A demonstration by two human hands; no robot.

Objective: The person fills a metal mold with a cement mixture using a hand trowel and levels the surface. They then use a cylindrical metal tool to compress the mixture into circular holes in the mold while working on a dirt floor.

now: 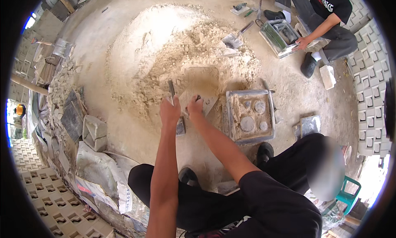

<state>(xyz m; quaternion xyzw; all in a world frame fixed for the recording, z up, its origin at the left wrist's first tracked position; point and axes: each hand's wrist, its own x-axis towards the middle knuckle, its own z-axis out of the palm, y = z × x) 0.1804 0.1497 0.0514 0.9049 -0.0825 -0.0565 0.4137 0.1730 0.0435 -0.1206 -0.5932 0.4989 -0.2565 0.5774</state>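
Observation:
My left hand [170,111] is closed around a narrow grey metal tool [171,88] that sticks up past the fingers; its exact kind is unclear. Beside it, my right hand [195,106] grips the dark handle of a flat rectangular trowel [211,104]. The trowel's blade lies low at the near edge of a pale sand heap [165,44]. To the right of my hands sits a grey rectangular moulding frame [272,121] packed with sand, with round shapes and a smaller angular one on its surface. A dark flat block [180,126] lies just below my hands.
At the upper right a co-worker [326,27] sits with a hand on another moulding frame [280,52]. A shovel [233,41] rests on the heap. Blocks [95,133] and an open sack [99,168] stand at left. Flat plates [310,126] lie near my right knee.

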